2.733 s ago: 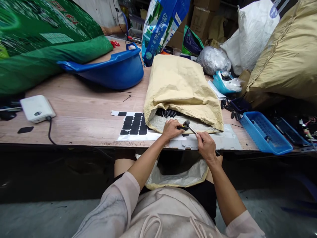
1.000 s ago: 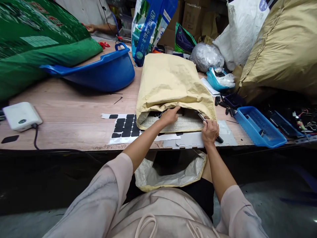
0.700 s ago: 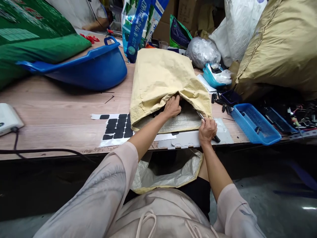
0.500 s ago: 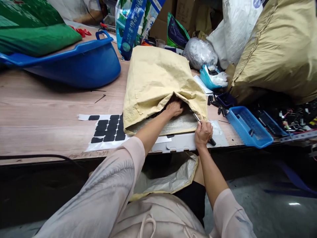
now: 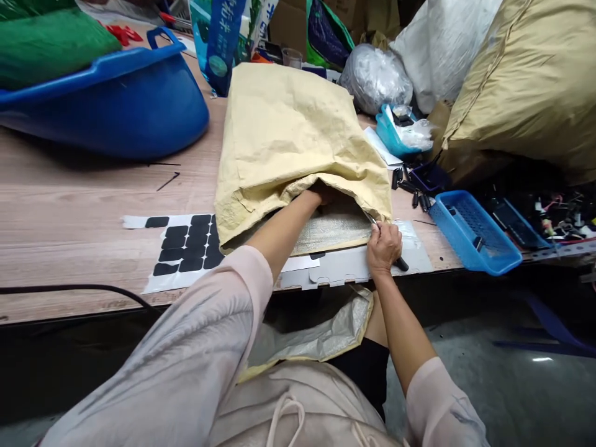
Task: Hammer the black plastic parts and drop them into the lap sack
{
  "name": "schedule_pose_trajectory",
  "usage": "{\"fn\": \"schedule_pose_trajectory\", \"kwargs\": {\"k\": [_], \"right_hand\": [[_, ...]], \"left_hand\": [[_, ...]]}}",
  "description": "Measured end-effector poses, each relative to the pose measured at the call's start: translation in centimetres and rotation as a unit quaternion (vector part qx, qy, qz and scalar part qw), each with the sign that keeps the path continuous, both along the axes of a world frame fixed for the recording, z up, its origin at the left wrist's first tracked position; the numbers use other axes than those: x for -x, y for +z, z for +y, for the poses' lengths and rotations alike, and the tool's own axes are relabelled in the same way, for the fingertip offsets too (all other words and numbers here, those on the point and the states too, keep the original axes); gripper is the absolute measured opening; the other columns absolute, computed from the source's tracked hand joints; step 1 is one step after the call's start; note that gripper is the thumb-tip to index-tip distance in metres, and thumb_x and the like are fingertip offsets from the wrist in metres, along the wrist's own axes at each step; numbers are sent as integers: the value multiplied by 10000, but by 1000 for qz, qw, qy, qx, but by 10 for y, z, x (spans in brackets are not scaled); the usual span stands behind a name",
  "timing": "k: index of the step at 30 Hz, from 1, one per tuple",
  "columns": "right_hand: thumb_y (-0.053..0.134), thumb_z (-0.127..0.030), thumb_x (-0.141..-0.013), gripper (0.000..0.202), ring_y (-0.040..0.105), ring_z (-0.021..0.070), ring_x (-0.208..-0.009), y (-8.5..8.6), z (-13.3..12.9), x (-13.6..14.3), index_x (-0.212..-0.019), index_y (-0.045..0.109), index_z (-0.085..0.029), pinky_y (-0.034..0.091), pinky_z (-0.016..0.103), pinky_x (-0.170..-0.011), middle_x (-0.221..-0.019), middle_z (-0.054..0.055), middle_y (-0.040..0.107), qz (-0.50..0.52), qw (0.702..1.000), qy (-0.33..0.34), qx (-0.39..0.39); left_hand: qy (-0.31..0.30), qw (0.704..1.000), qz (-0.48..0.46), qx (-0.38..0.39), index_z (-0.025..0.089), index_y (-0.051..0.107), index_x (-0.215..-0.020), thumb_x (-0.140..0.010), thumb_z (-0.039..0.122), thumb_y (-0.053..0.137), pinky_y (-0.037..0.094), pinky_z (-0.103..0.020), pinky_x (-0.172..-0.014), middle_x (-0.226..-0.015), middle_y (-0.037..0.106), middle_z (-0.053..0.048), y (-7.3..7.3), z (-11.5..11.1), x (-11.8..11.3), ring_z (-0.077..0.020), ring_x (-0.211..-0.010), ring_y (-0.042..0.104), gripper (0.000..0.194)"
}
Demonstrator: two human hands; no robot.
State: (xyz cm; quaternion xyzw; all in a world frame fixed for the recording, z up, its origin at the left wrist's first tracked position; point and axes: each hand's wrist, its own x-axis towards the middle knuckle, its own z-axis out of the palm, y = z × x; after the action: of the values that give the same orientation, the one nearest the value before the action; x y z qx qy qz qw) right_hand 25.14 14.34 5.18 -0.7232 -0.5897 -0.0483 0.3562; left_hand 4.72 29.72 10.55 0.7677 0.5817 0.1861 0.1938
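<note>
A large yellow paper sack (image 5: 288, 124) with a silvery woven lining lies on the table, its mouth toward me. My left hand (image 5: 325, 194) reaches into the mouth; its fingers are hidden under the upper flap. At the right corner of the mouth, my right hand (image 5: 384, 247) is closed round a tool with a black end (image 5: 401, 264) and a thin metal shaft; its exact kind is unclear. That hand also lies against the sack's edge. Under the sack are grey-white card (image 5: 344, 268) and a sheet of black stickers (image 5: 189, 245).
A big blue basin (image 5: 102, 112) holding a green sack stands left. On the right sit a light-blue basket (image 5: 477, 233), small black parts (image 5: 421, 200) and a bulging yellow sack (image 5: 531, 93). A silvery plastic bundle (image 5: 376, 77) lies behind. Another open sack (image 5: 316, 335) hangs below the table edge.
My left hand has gone deeper into the sack, so its fingers no longer show. The right hand stays at the corner with the tool. The view has shifted slightly.
</note>
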Motion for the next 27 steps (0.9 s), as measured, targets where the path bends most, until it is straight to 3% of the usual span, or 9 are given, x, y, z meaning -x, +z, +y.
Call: {"fn": "schedule_pose_trajectory", "kwargs": {"k": [3, 5, 10, 16, 19, 23, 27], "right_hand": [[437, -467, -1060, 397, 517, 310, -1032, -3, 2, -2, -1135, 752, -238, 420, 426, -871, -1107, 147, 631, -7, 1000, -4, -3], [444, -467, -1061, 389, 522, 300, -998, -5, 4, -3, -1117, 757, -242, 420, 421, -859, -1073, 138, 642, -27, 999, -6, -19], [468, -441, -1056, 364, 533, 289, -946, -6, 8, -2, -1065, 770, -238, 414, 413, -825, -1024, 129, 666, -53, 998, -13, -38], [476, -415, -1043, 342, 530, 296, -975, -3, 8, 0, -1045, 768, -237, 420, 430, -868, -1045, 130, 661, -19, 1000, -6, -15], [482, -405, -1036, 336, 530, 303, -1000, 0, 8, 2, -1061, 769, -231, 418, 440, -897, -1071, 136, 659, -5, 1000, -10, 5], [480, -391, -1028, 340, 525, 303, -1000, 2, 7, 4, -1052, 774, -222, 422, 435, -896, -1066, 138, 652, 1, 1000, -11, 10], [474, -379, -1026, 337, 521, 286, -1005, 6, 6, 6, -1057, 769, -219, 423, 409, -892, -1065, 125, 651, 0, 1000, -10, 19]], "left_hand": [[-10, 999, 30, 36, 63, 541, -1545, -1055, 324, 542, 335, -445, -1257, -1523, 632, -181, 1, -13, 27, -284, -1425, 519, 556], [-15, 998, 41, 42, 118, 559, -1549, -1057, 354, 528, 369, -445, -1235, -1503, 654, -164, 2, -27, 37, -299, -1433, 537, 546], [29, 994, 76, 75, 232, 685, -1447, -1030, 519, 496, 492, -467, -1102, -1365, 747, -152, 1, -67, 47, -381, -1320, 645, 540], [-14, 996, 75, 47, 342, 573, -1564, -1067, 510, 391, 471, -512, -1095, -1334, 730, -111, 8, -95, 61, -367, -1266, 640, 556], [-21, 999, 33, 6, 304, 595, -1544, -1074, 491, 376, 457, -510, -1101, -1308, 687, -123, 8, -103, 77, -342, -1250, 609, 551], [-64, 992, -43, -96, 235, 726, -1373, -1045, 354, 442, 438, -447, -1136, -1359, 650, -117, 4, -124, 97, -287, -1282, 571, 449], [-109, 985, -5, -138, 235, 797, -1206, -924, 293, 606, 441, -480, -1086, -1233, 689, -103, -3, -144, 94, -292, -1163, 583, 346]]}}
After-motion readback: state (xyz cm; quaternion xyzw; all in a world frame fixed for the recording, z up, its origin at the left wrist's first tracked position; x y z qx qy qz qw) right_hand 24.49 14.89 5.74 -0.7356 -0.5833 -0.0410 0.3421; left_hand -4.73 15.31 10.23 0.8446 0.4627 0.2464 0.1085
